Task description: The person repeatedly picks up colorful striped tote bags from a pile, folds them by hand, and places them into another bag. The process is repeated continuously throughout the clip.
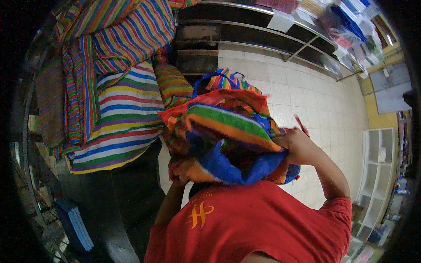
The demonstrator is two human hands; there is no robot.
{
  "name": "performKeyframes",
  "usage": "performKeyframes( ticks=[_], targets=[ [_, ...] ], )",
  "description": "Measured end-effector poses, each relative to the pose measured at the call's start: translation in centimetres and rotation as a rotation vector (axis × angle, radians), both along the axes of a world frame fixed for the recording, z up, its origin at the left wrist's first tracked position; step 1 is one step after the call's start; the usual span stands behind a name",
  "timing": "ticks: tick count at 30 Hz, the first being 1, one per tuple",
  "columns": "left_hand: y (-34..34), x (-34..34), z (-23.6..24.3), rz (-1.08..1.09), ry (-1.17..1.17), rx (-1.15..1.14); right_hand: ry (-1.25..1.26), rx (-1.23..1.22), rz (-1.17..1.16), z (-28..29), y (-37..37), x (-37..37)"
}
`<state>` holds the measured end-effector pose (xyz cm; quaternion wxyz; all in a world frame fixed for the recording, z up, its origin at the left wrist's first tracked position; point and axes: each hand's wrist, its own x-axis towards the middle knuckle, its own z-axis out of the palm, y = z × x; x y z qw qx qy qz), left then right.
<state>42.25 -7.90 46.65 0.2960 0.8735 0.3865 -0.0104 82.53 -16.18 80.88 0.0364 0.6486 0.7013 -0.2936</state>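
A bundle of multicoloured striped woven bags (228, 122), with blue straps and orange-red fabric, is held up just in front of my red-shirted body. My right hand (294, 144) is closed on the bundle's right side, with the fabric's edge under its fingers. At the lower left, my left hand (180, 171) grips the same bundle, its fingers partly hidden by fabric and shadow. Blue cloth (232, 168) sags in folds between the two hands, and the bundle's inside is mostly dark and unclear.
Striped bags (120, 116) are piled on a dark table (127, 188) at my left, with a blue folded stack (74, 223) low beside it. A metal shelf rack (280, 19) holding packaged items stands ahead. White cubby shelves (375, 166) are at right, beyond the tiled floor (307, 101).
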Motion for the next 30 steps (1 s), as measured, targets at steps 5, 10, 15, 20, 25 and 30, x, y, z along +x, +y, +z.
performKeyframes(
  ticks=[5,10,15,20,25,30],
  targets=[
    [-2.4,5.1,-0.1,-0.032,0.093,0.016,-0.13,0.147,0.053,-6.4,5.7,6.9],
    [-5.3,1.6,0.1,-0.11,0.128,0.151,-0.176,0.403,0.194,-3.1,11.7,6.5],
    [-4.5,2.4,0.6,0.172,0.111,0.118,-0.236,0.541,0.462,-0.9,12.9,4.1],
    [-1.1,2.3,-2.2,0.661,-0.226,-0.042,-0.199,0.376,0.61,-2.4,10.3,5.1],
    [0.6,4.3,1.3,0.387,-0.039,0.024,-0.226,0.034,0.562,2.1,8.9,5.4],
    [1.2,5.5,2.3,0.333,0.188,0.065,-0.318,-0.151,0.652,3.0,9.4,5.3]
  ],
)
